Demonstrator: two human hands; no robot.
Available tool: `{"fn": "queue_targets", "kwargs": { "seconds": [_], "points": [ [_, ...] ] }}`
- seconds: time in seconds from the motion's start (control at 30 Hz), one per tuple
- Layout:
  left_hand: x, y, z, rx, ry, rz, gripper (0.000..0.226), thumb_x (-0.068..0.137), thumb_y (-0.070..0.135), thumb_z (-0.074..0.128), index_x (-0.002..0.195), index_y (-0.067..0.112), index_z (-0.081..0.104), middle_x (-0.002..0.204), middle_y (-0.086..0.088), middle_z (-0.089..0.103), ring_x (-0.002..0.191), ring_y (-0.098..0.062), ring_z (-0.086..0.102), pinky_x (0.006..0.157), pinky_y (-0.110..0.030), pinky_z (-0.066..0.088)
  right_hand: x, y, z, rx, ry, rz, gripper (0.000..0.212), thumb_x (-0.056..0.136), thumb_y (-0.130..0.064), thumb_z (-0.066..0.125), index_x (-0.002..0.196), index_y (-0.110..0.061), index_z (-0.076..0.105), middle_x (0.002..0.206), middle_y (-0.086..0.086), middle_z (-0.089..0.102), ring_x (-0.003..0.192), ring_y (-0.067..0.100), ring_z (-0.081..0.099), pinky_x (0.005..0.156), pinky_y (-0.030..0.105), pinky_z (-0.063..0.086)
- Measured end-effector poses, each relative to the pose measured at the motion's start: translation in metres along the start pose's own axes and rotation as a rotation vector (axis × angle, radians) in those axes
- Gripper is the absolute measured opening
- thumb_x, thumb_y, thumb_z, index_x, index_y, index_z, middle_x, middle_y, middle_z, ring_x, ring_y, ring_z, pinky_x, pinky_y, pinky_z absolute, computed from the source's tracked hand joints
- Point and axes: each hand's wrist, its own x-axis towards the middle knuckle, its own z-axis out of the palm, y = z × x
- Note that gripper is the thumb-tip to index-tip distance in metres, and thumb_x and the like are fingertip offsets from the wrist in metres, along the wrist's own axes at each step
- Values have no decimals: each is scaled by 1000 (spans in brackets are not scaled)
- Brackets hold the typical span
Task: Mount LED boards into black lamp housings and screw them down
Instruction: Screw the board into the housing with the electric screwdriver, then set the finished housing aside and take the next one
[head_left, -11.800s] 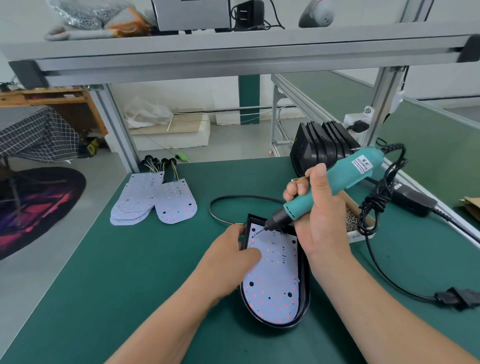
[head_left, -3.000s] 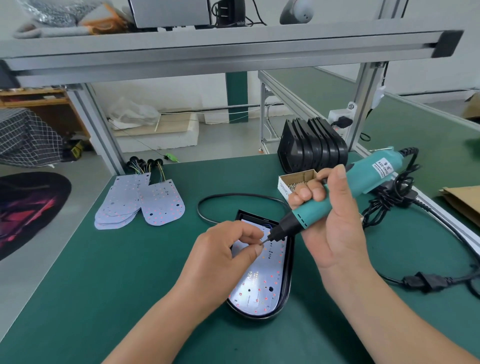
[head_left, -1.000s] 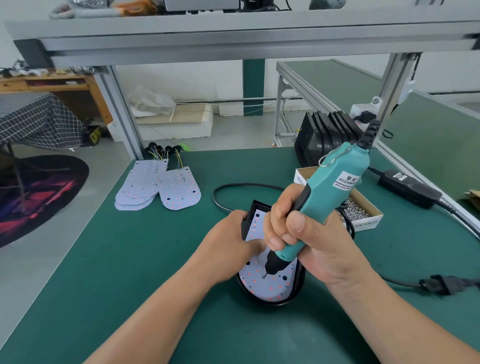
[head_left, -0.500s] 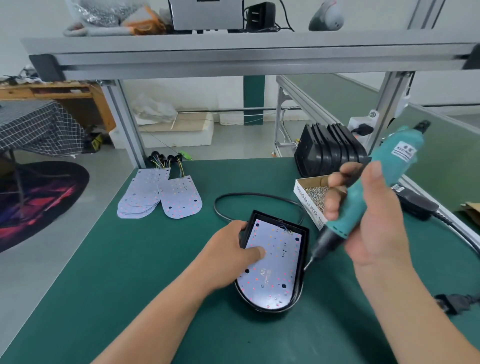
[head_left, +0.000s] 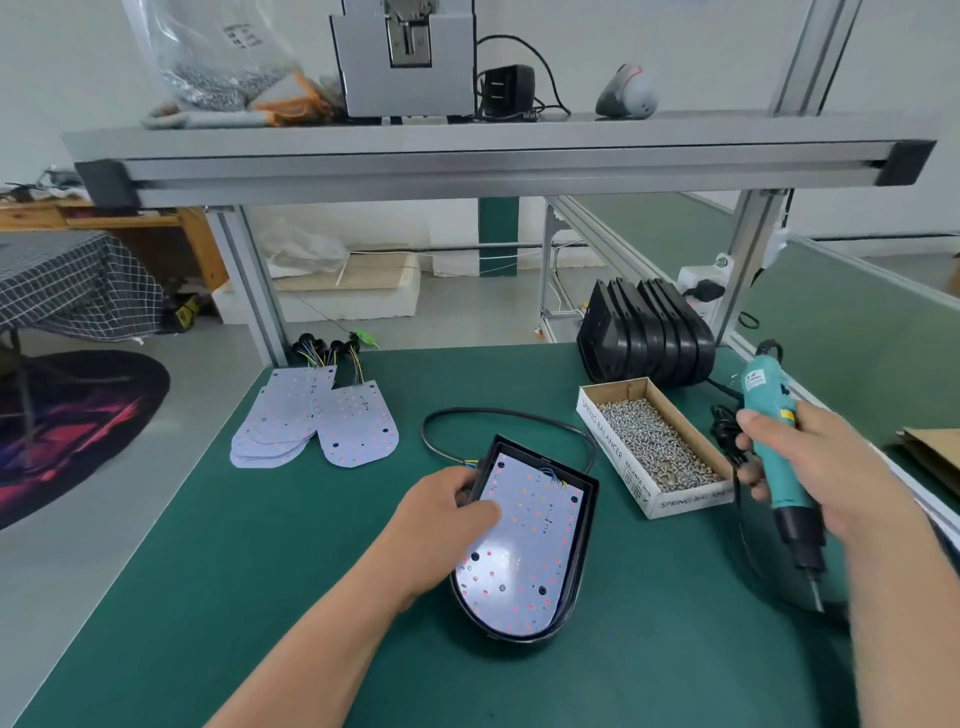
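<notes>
Right hand (head_left: 810, 467) has carried electric screwdriver (head_left: 779, 467) right, past screw box (head_left: 618, 452), fingers wrapped round it. Left hand (head_left: 447, 514) grips housing (head_left: 584, 545) left edge, thumb on LED board (head_left: 524, 551) seated inside, near centre. Step: between screws, judged. Next: fresh screw, then open hole.

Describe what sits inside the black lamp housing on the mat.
A white LED board with coloured wires at its top edge fills the black lamp housing. The left hand covers its left edge; the housing floor beneath is hidden.
</notes>
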Motion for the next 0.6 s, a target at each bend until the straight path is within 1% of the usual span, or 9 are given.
{"fn": "queue_targets", "kwargs": {
  "seconds": [0.17, 0.23, 0.3, 0.33, 0.4, 0.43, 0.5, 0.57, 0.6],
  "points": [
    [1, -2, -1, 20, -14, 11, 21, 79, 32, 61, 93, 21, 70, 80, 2, 62, 70, -15, 56, 67, -30, 52, -2, 11, -15, -521, 68, 17, 15, 101, -33, 68, 102, -20, 62, 91, 16, 67, 67, 34, 71, 51, 40, 59],
    [1, -2, -1, 37, 0, 25, 22, 80, 32, 61, 91, 14, 66, 77, 3, 57, 68, -15, 52, 66, -31, 48, -3, 11, -16, -651, 83, 16, 15, 102, -34, 63, 99, -19, 59, 89, 14, 69, 70, 33, 73, 58, 45, 62],
    [0, -2, -1, 52, 9, 39, 21, 83, 32, 61, 81, 12, 58, 73, 6, 53, 66, -14, 47, 66, -30, 41, -3, 9, -16, -763, 88, 11, 20, 102, -38, 59, 101, -19, 57, 84, 10, 71, 73, 30, 72, 69, 45, 59],
    [0, -2, -1, 59, 10, 42, 20, 85, 33, 61, 75, 16, 54, 70, 8, 51, 64, -13, 45, 64, -28, 38, -3, 9, -16, -827, 89, 8, 25, 102, -42, 56, 106, -18, 58, 88, 9, 73, 81, 31, 71, 74, 43, 53],
    [-1, -1, -2, 71, 11, 45, 26, 90, 34, 61, 68, 25, 51, 67, 12, 48, 62, -11, 42, 61, -27, 36, -2, 11, -16, -920, 105, 28, 44, 104, -51, 50, 128, -15, 56, 114, 15, 72, 107, 37, 65, 80, 41, 41],
    [-1, -2, -2, 65, 12, 46, 26, 92, 35, 61, 70, 25, 51, 68, 11, 50, 63, -13, 44, 62, -29, 37, -2, 12, -15, -960, 117, 38, 52, 104, -54, 48, 135, -13, 54, 126, 19, 68, 117, 39, 59, 82, 42, 36],
    [0, -4, -3, 31, 20, 52, 22, 92, 39, 61, 84, 19, 61, 79, 5, 67, 70, -23, 60, 73, -36, 50, -2, 10, -11, -1047, 165, -17, 55, 102, -54, 47, 132, -9, 57, 131, 22, 63, 124, 43, 51, 87, 45, 38],
    [0, -4, -3, -20, 25, 44, 24, 92, 41, 62, 103, 22, 71, 100, 1, 79, 92, -26, 74, 90, -43, 59, -3, 3, -2, -1074, 285, -187, 44, 102, -41, 54, 129, -7, 61, 136, 21, 61, 128, 44, 43, 98, 51, 42],
    [0, -4, -3, -56, 23, 38, 27, 91, 41, 62, 108, 21, 71, 105, -1, 80, 95, -24, 75, 94, -45, 59, -6, -1, 6, -1039, 332, -300, 41, 102, -34, 58, 132, -6, 62, 139, 20, 60, 130, 43, 42, 103, 53, 42]
  ]
}}
